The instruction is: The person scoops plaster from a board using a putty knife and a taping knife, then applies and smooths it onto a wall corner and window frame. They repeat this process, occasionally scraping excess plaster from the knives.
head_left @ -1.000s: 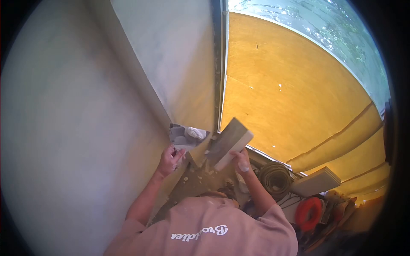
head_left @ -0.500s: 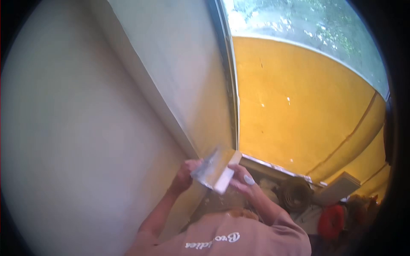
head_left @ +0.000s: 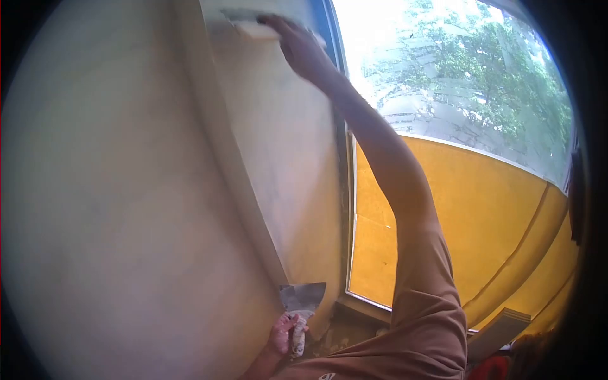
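Note:
High on the narrow wall section (head_left: pixel 272 107) beside the window, my right hand (head_left: pixel 294 44) grips a wide putty knife (head_left: pixel 256 30) with a pale handle edge. Its blade lies against the wall near the top. Lower down, my left hand (head_left: pixel 282 332) is closed round the whitish, plaster-smeared handle of a smaller scraper (head_left: pixel 304 297), whose metal blade points up. That scraper is near the foot of the wall corner.
A large pale wall (head_left: pixel 126 190) fills the left side. To the right, a window (head_left: pixel 468 76) shows trees above a yellow sheet (head_left: pixel 468 215). A board (head_left: pixel 500 332) leans at the lower right, near a red object (head_left: pixel 491 367).
My right hand has risen from beside my left hand to the upper wall with the wide knife. My left hand is lower, and the small scraper now shows clearly. The view has tilted up.

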`<state>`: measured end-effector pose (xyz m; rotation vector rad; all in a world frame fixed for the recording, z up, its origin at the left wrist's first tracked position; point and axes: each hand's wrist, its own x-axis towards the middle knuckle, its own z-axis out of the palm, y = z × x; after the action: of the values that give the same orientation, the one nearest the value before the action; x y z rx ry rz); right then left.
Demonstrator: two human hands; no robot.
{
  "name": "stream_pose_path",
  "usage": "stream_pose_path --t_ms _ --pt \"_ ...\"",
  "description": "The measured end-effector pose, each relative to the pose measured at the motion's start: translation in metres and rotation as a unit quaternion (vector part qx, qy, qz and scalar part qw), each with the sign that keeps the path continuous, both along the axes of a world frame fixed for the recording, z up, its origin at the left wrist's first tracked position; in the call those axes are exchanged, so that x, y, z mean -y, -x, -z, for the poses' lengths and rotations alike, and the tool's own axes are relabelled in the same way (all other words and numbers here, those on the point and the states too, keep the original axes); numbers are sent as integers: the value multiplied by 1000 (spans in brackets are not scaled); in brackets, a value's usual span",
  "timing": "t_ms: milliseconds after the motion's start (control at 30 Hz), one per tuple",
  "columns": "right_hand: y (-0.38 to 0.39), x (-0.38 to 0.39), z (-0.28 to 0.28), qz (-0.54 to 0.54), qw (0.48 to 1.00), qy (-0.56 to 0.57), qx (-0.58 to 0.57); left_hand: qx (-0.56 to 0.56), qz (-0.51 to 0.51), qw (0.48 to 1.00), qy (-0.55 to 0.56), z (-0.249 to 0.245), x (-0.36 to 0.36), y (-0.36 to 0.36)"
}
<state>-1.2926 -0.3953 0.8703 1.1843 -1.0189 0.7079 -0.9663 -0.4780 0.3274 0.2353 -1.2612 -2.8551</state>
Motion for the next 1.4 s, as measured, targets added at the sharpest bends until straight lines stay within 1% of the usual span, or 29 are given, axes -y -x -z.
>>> stream_pose_path --t_ms 33,100,133,233,300,333,433,467,567,600,667,733,767,833,900,933,967,1000,1033,1067,1100,1133,1167,1200,1233,1300,1333,1367,1400 --pt "12 11 -30 -15 999 -41 22 -1 -3 1000 1 -9 -5 -3" --pt "25 22 -49 -72 997 -27 -5 -10 7 1000 -11 -26 -18 -3" --pt "28 21 -46 -74 997 -26 -1 6 -10 1000 -12 -31 -24 -7" --pt "34 30 -3 -77 996 -8 34 22 -26 999 -8 -7 -7 -16" --pt "50 27 50 -22 998 -27 44 46 -43 998 14 -4 3 -18" --pt "52 24 87 -8 997 -44 69 68 -60 995 37 -4 5 -20" --pt "35 16 210 24 989 -83 116 91 -60 993 35 0 12 -40" --pt "31 12 248 22 985 -103 138 96 -51 992 55 7 19 -47" --pt "19 -2 356 -8 968 -149 204 133 -81 986 67 20 25 -52" --pt "19 -5 391 -16 964 -160 213 149 -74 984 66 29 29 -57" --pt "21 -8 467 -30 956 -169 236 171 -88 979 63 30 25 -57" --pt "20 -11 538 -37 939 -205 275 188 -103 975 61 35 21 -53" --pt "19 -14 569 -42 937 -203 282 192 -86 975 73 40 20 -50" --pt "10 -22 623 -39 914 -255 314 209 -68 972 85 47 21 -48" --pt "0 -27 671 -47 902 -267 336 247 -3 965 89 65 27 -43" --pt "-9 -32 689 -51 894 -277 349 259 -5 962 87 73 27 -42" --pt "-17 -40 702 -55 889 -278 359 260 30 961 87 83 30 -36" --pt "-24 -51 713 -54 869 -301 389 258 65 960 86 93 31 -30" --pt "-32 -62 719 -52 848 -324 417 268 73 955 103 101 30 -23" --pt "-37 -78 715 -59 825 -328 457 277 85 950 119 114 31 -9" --pt "-48 -88 709 -56 819 -332 464 279 111 948 109 133 39 -1" --pt "-61 -97 702 -161 788 -266 532 280 138 946 94 152 43 7" --pt "-74 -107 695 -258 741 -194 590 269 163 945 94 173 48 17" --pt "-87 -123 672 -293 690 -172 639 256 187 944 93 182 48 29" --pt "-97 -138 661 -286 686 -177 645 246 191 946 95 177 41 44" --pt "-112 -160 640 -376 486 -161 773 233 198 947 93 155 28 71" --pt "-117 -169 623 -383 479 -169 771 228 201 948 98 143 23 81" --pt "-119 -173 621 -378 479 -169 774 224 204 947 103 134 19 89" --pt "-119 -179 621 -374 534 -196 732 224 208 947 98 128 19 96"
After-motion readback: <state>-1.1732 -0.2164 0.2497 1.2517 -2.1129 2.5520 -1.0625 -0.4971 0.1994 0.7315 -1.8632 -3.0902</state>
